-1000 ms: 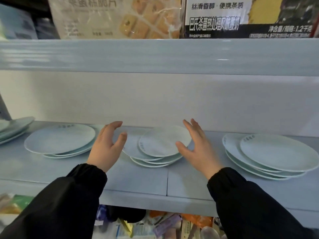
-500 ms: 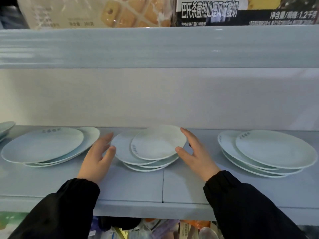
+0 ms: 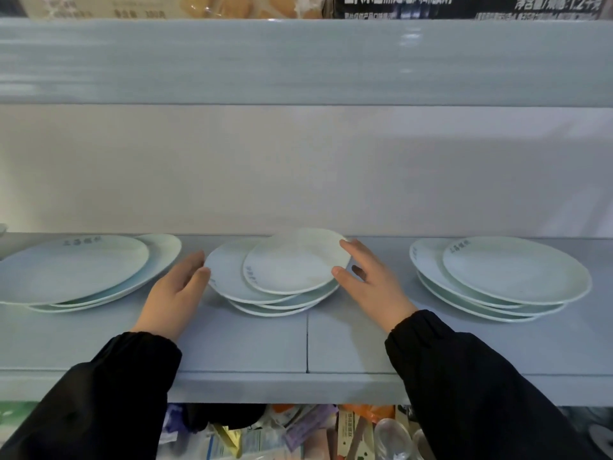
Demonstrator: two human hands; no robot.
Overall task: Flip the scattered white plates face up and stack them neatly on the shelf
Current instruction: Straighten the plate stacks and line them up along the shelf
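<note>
Three loose piles of round white ceramic plates on a pale blue-grey shelf (image 3: 252, 346), seen from the head camera. Middle pile (image 3: 278, 290) near the centre of the shelf: several plates overlapping untidily, topmost small white plate (image 3: 292, 262) shifted toward the back right, small dark printed marks along its left rim. Left pile (image 3: 76, 270) of wide white plates well apart on the left side, top plate with dark print near its far rim, lower plates sticking out to the right. Right pile (image 3: 497, 277) well apart on the right side, likewise staggered, print on the top plate's far left rim.

Left hand (image 3: 172, 293) in a black sleeve (image 3: 99, 403), fingers spread and loosely curved, fingertips touching the left rim of the second plate in the middle pile; grip open, nothing clasped. Right hand (image 3: 371, 287) in a matching black sleeve, open as well, index finger lying along the right rim of the topmost small plate, thumb tip against the rim lower down; grip not closed round anything. Both hands flanking the middle pile, one on each side.

Above, underside and front edge of an upper pale shelf board (image 3: 305, 61), with food packaging (image 3: 232, 5) partly visible along the top. Below the shelf front, a jumble of coloured packets (image 3: 298, 433), blurred.
</note>
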